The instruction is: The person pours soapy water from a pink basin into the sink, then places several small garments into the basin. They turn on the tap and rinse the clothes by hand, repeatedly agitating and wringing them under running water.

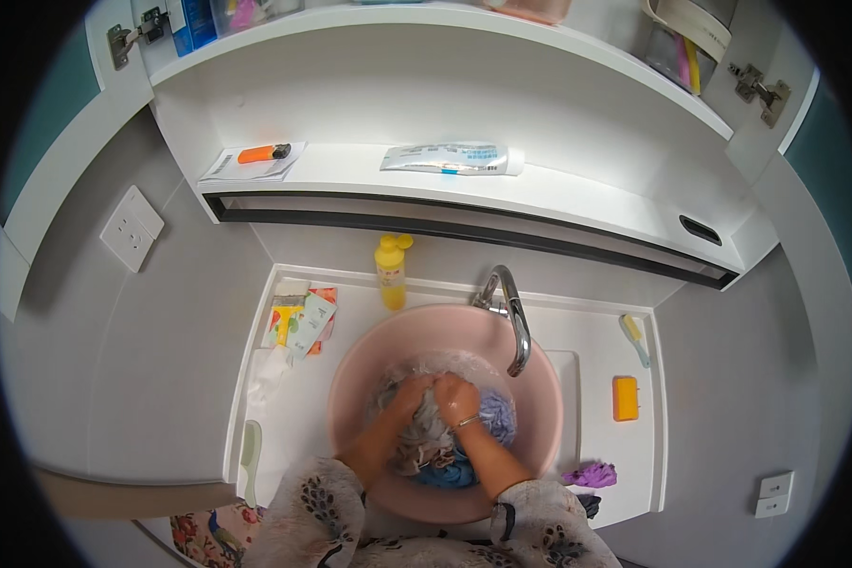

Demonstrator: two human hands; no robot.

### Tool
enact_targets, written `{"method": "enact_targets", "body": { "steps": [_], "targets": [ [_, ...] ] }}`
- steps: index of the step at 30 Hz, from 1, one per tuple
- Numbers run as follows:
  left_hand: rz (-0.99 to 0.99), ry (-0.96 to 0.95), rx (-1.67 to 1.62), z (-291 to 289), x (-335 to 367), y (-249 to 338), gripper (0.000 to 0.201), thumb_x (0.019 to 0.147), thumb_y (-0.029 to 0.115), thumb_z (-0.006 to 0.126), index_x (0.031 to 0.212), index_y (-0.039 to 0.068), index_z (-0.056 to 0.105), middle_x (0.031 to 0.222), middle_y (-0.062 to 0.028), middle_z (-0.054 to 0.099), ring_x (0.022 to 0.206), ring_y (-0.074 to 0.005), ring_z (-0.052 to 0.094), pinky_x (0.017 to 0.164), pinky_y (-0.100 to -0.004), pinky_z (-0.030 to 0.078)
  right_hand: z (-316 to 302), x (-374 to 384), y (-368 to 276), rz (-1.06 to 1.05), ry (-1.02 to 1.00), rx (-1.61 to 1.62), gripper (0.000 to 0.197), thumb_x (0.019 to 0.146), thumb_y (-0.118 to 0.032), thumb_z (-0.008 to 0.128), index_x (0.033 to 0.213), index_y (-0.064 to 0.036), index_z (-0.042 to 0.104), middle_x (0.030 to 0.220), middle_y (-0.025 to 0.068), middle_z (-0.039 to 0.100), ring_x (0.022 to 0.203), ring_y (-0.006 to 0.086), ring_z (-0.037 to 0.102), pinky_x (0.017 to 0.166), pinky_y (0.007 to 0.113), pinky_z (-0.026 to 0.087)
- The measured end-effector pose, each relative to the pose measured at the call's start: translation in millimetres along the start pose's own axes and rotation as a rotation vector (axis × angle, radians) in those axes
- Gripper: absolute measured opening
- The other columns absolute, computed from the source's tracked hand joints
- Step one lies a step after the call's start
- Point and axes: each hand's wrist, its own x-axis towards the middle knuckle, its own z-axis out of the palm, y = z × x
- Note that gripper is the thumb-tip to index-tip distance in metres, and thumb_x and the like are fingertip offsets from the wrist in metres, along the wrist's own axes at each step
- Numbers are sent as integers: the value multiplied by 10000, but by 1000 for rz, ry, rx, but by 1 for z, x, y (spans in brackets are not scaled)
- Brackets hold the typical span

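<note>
A pink plastic basin [350,364] holds water and several wet pieces of clothing. Both my hands are down inside it, close together. My left hand [413,394] is closed on a light grey cloth [428,426] that bunches up between my wrists. The fingers of my right hand [456,398] curl around the same cloth, and a bracelet circles that wrist. To the right of my right hand lies a lavender cloth [498,417]. A blue cloth [448,471] rests in the near part of the basin, below the grey one.
A chrome faucet [513,312] arches over the basin's far right rim. Behind the rim stands a yellow bottle [391,273]. An orange sponge-like block [625,399], a small brush [634,339] and a purple cloth [592,474] lie at right; a comb [251,459] lies at left.
</note>
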Motion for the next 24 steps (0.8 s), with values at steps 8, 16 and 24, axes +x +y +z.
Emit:
{"method": "enact_targets", "body": {
  "steps": [8, 16, 24],
  "targets": [
    [251, 444, 461, -25, -22, 26, 540, 787, 279, 639, 1240, 24, 492, 1170, -188, 552, 1068, -287, 532, 939, -362, 395, 13, -16, 42, 225, -93, -266, 501, 830, -430, 534, 1256, -172, 475, 1181, 158, 561, 1098, 320, 520, 828, 477, 454],
    [-52, 357, 627, -24, -3, 0, 529, 747, 153, 623, 1257, 87, 495, 1195, -176, 542, 1087, -309, 520, 925, -399, 408, 21, 4, 58, 415, -239, -143, 230, 766, -266, 629, 929, -107, 659, 1025, 125, 623, 952, 268, 592, 806, 362, 470],
    [-333, 123, -481, -23, 2, 39, 405, 859, 349, 529, 1164, 84, 562, 1132, -110, 592, 1033, -266, 552, 879, -378, 438, -35, -24, -51, -209, 179, 512, 51, 797, -62, 573, 790, -17, 594, 774, 161, 566, 798, 373, 540, 712, 417, 438]
  ]
}}
